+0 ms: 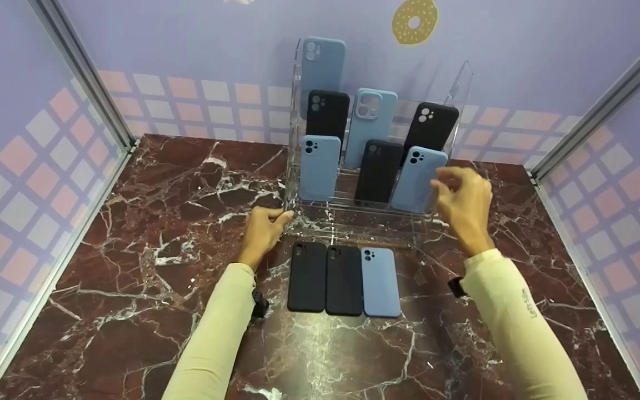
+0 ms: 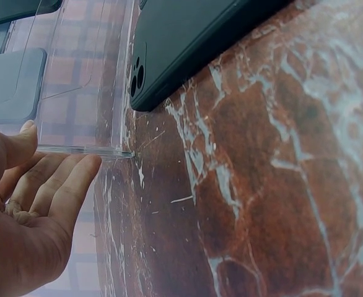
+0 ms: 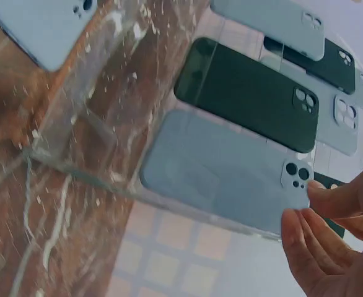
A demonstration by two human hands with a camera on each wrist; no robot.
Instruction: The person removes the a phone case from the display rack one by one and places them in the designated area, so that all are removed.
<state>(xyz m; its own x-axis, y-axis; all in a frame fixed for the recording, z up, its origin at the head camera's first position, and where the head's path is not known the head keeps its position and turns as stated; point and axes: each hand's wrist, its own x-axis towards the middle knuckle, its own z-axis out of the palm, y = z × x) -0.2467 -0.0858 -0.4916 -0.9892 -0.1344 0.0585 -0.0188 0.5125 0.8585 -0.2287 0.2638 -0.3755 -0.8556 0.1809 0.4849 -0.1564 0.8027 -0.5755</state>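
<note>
A clear acrylic display stand [image 1: 353, 222] holds several light blue and black phone cases in tiers. My left hand [image 1: 264, 230] grips the stand's lower left edge; in the left wrist view the thumb [image 2: 25, 141] lies on one side of the clear panel [image 2: 85, 150], the fingers on the other. At the front tier's right end, my right hand [image 1: 464, 203] pinches the upper right edge of a light blue phone case [image 1: 417, 180]. Its thumb and fingertips meet at the case's camera end in the right wrist view. Beside it leans a black case [image 1: 378, 172].
In front of the stand, two black cases [image 1: 306, 278] and a light blue case [image 1: 381, 283] lie side by side on the dark red marbled table [image 1: 148, 311]. Patterned panels [image 1: 209, 44] enclose the table at the back and both sides.
</note>
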